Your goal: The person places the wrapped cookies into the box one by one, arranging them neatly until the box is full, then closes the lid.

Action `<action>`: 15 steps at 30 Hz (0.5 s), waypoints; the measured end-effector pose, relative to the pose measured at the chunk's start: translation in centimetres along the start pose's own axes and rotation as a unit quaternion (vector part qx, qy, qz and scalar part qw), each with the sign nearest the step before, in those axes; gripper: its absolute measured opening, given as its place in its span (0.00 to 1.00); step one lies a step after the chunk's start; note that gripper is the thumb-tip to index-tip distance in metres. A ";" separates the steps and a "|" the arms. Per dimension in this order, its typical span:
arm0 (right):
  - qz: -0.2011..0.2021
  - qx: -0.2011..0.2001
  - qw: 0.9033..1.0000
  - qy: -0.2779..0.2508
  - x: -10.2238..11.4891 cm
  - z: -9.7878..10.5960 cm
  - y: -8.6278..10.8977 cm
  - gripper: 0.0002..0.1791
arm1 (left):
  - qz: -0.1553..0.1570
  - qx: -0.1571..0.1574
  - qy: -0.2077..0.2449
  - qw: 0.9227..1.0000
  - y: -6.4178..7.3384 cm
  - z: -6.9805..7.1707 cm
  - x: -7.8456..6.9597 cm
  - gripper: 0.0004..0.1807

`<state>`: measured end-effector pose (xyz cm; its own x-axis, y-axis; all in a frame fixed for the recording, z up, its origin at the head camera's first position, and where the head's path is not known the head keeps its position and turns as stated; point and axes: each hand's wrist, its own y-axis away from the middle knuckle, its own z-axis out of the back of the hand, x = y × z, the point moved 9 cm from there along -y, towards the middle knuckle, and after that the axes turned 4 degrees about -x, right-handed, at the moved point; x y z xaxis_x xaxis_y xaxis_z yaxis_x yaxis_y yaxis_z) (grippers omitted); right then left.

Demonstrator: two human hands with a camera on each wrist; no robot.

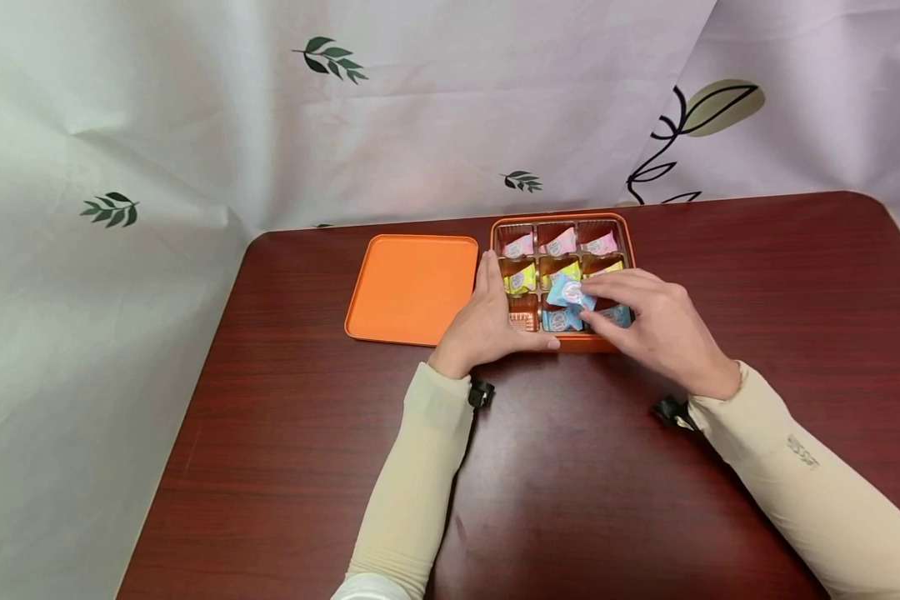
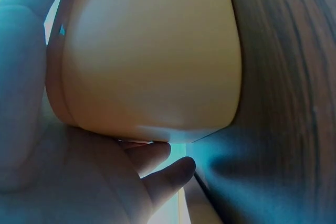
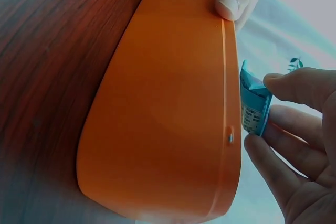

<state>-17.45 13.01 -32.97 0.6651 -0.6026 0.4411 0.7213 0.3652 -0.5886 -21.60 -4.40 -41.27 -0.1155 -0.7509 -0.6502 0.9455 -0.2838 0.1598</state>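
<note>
An orange tin box (image 1: 587,343) with a clear divided tray stands near the table's back edge. Pink candies (image 1: 558,242) fill its back row, yellow candies (image 1: 521,278) the middle row. Up front, a blue candy (image 1: 561,320) lies in the middle compartment; the left one shows its bare ribbed bottom. My right hand (image 1: 663,329) pinches a blue wrapped candy (image 1: 570,292) between thumb and fingers above the tray. My left hand (image 1: 487,325) rests at the box's front left corner, thumb along the front rim, straight fingers along the left side.
The orange lid (image 1: 414,287) lies on the dark red wooden table (image 1: 292,467), left of the box. A pale curtain with leaf prints (image 1: 420,125) hangs behind the table. Black wrist cameras (image 1: 482,393) sit at both cream sleeves.
</note>
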 end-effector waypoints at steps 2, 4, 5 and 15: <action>0.001 0.004 1.000 0.001 0.1 -0.2 -0.1 0.20 | -0.002 0.000 0.001 1.000 0.0 0.0 0.0 0.83; 0.003 0.008 1.000 0.000 0.1 -0.4 -0.1 0.20 | -0.003 0.001 -0.001 1.000 0.0 0.0 0.0 0.83; 0.004 0.008 1.000 -0.001 0.2 -0.5 -0.2 0.20 | -0.004 0.001 -0.001 1.000 0.0 0.1 -0.1 0.83; 0.011 0.016 1.000 -0.014 0.8 -1.2 -0.4 0.20 | -0.002 0.005 -0.004 1.000 0.1 0.1 -0.1 0.83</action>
<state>-17.44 11.54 -33.19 0.6855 -0.5748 0.4469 0.7119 0.4005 -0.5769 -21.50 -4.40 -41.12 -0.1211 -0.7542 -0.6454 0.9419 -0.2926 0.1652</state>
